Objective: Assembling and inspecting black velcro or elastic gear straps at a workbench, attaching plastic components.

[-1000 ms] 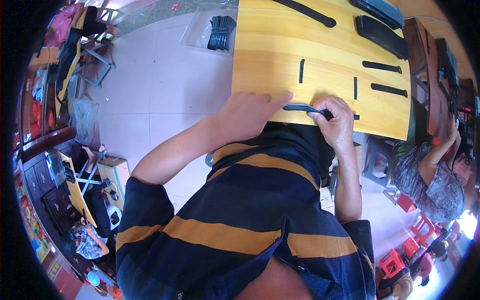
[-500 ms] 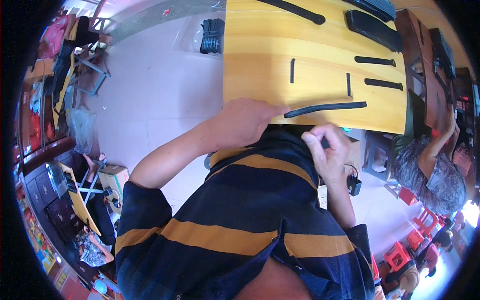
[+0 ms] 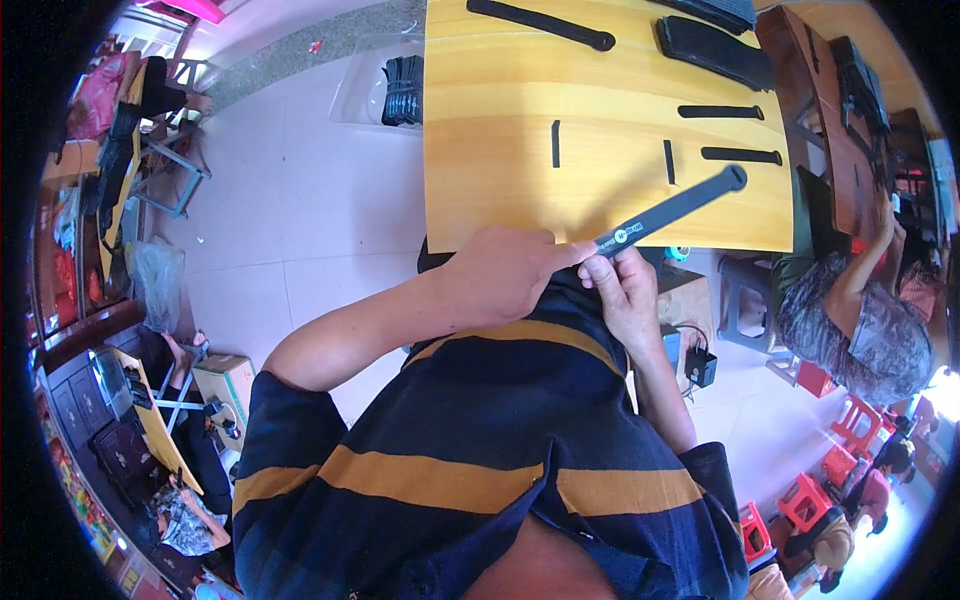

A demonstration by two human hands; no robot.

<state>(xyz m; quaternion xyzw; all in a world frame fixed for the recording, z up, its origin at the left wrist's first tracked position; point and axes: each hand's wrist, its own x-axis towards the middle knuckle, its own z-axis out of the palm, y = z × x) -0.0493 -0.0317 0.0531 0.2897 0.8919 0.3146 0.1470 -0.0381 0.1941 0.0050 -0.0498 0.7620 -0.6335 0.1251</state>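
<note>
A black strap (image 3: 690,197) with a rounded, slotted end and white print slants up over the near edge of the yellow wooden table (image 3: 490,190). Both hands pinch its lower end: my left hand (image 3: 515,270) has thumb and finger on it, and my right hand (image 3: 624,285) grips it from below. Their fingers partly hide that end. On the tabletop beyond lie two short black strips, a left strip (image 3: 556,144) and a right strip (image 3: 670,162). Two more round-ended straps, an upper strap (image 3: 720,112) and a lower strap (image 3: 741,156), rest at the right.
A longer black strap (image 3: 540,24) and a black strap stack (image 3: 715,52) lie at the table's far side. On the floor at left sits a black bundle (image 3: 403,90) in clear plastic. A person (image 3: 850,330) works at a brown table (image 3: 800,60) on the right, beside a grey stool (image 3: 745,300).
The strap that lay along the table's near edge is now lifted and tilted, its rounded end up and right. My right hand has closed on it beside my left. The view has shifted slightly.
</note>
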